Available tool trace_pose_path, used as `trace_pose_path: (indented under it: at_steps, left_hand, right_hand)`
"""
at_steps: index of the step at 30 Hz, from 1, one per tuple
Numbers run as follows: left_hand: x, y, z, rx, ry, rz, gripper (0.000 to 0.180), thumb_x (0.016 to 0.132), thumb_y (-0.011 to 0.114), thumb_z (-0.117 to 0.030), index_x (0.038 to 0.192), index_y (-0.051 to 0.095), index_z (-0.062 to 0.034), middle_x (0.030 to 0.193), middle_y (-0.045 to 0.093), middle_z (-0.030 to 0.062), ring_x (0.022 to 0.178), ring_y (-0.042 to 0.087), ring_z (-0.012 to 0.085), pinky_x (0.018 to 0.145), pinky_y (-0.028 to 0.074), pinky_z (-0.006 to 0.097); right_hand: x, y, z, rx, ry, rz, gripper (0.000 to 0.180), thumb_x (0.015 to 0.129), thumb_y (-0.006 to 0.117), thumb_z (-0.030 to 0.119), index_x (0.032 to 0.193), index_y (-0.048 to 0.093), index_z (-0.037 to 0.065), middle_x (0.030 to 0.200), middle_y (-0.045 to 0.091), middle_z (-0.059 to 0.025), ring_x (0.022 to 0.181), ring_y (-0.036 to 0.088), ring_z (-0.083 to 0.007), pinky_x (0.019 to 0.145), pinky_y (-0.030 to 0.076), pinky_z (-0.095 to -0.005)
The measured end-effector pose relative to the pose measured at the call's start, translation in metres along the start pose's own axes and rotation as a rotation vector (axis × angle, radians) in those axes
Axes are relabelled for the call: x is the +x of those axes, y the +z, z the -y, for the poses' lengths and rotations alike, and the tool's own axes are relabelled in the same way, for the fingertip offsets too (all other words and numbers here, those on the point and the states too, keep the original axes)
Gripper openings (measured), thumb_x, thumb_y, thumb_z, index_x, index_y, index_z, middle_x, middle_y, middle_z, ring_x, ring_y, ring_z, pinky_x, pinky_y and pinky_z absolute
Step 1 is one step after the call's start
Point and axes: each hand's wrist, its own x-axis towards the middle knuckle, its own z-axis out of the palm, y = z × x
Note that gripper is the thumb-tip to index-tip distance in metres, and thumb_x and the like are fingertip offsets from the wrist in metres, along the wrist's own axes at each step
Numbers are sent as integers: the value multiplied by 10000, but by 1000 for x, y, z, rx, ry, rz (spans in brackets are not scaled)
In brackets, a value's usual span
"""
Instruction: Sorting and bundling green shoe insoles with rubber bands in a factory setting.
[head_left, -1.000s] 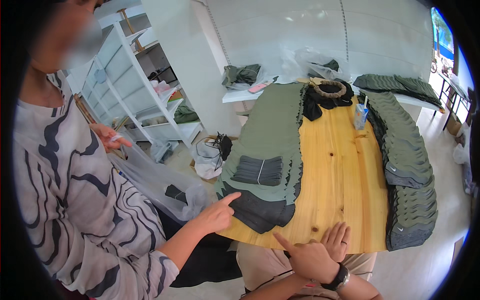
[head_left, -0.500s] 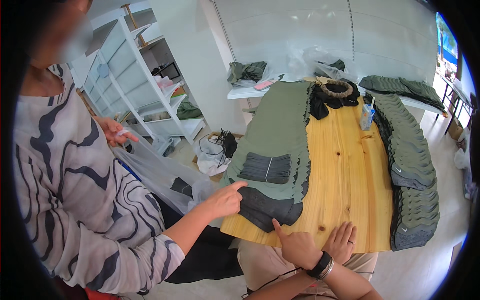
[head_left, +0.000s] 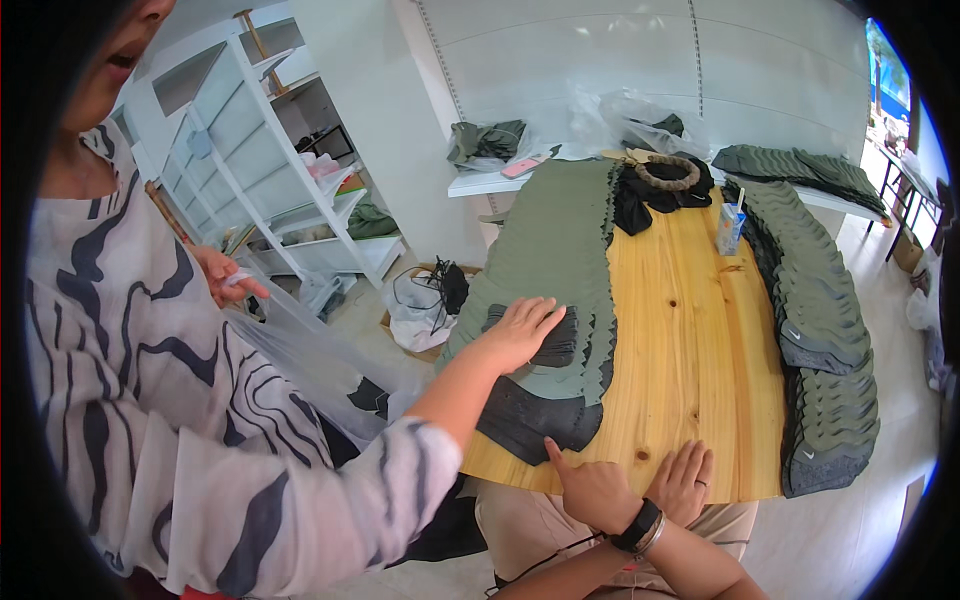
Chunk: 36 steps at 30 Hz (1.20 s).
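My forearms cross at the near edge of the wooden table (head_left: 690, 370). My right hand (head_left: 598, 492), with a dark watch at the wrist, lies left of my other hand. One outstretched digit touches the near edge of dark grey fabric pieces (head_left: 540, 418); the rest of that hand is partly hidden. My left hand (head_left: 682, 484) rests flat on the wood, fingers stretched, holding nothing. A co-worker's hand (head_left: 525, 335) lies on a bundle of dark grey fabric strips (head_left: 562, 346), on top of a long stack of green fabric pieces (head_left: 560, 230).
Overlapping green and grey pieces (head_left: 825, 280) run along the table's right side. A drink carton (head_left: 730, 230) and black cloth (head_left: 635, 200) sit toward the back. The co-worker holds a clear plastic bag (head_left: 290, 325) at left. White shelves (head_left: 270, 170) stand behind.
The co-worker's pointing hand has moved from the edge of the dark pieces up and right, flat onto the bundle of strips. My hands stay where they were.
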Motion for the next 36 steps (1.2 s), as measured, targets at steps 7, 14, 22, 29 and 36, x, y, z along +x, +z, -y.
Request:
trace_pose_path:
  at_steps: [7, 14, 22, 29, 36]
  left_hand:
    - [-9, 31, 3, 97, -35, -33, 509, 890, 436, -362, 1282, 453, -38, 1303, 473, 138, 1203, 463, 273, 998, 368, 386]
    - [-6, 17, 6, 213, 9, 112, 543, 911, 391, -385, 1344, 377, -58, 1346, 425, 125, 1237, 416, 267, 1025, 332, 391]
    - [-3, 4, 1, 82, 76, 128, 529, 853, 456, -371, 1272, 460, -48, 1301, 467, 139, 1237, 413, 279, 1038, 307, 416]
    - [3, -1, -1, -3, 7, 67, 425, 845, 489, -264, 1167, 526, 9, 1259, 500, 166, 1221, 437, 280, 1011, 339, 416]
    - [6, -3, 0, 13, 7, 0, 387, 853, 525, -225, 1173, 540, -8, 1208, 546, 140, 1144, 510, 268, 950, 399, 402]
  right_hand:
    - [-14, -16, -1, 84, -10, -37, 717, 736, 513, 96, 1413, 275, 94, 543, 558, -125, 466, 564, -305, 454, 437, -415]
    - [-61, -37, -41, 86, 128, -446, 508, 722, 542, 74, 1228, 499, 81, 664, 584, -112, 648, 597, -295, 555, 463, -368]
    - [-87, -26, -101, 523, 414, -739, 246, 805, 514, -31, 1035, 597, -8, 914, 563, -130, 823, 592, -241, 685, 478, -303]
    - [-106, -30, -124, 494, 446, -783, 258, 754, 510, -45, 998, 590, -25, 939, 590, -157, 846, 601, -277, 729, 470, -312]
    - [-115, -18, -131, 366, 366, -818, 234, 722, 528, -40, 945, 594, -20, 1017, 584, -157, 876, 577, -323, 739, 464, -348]
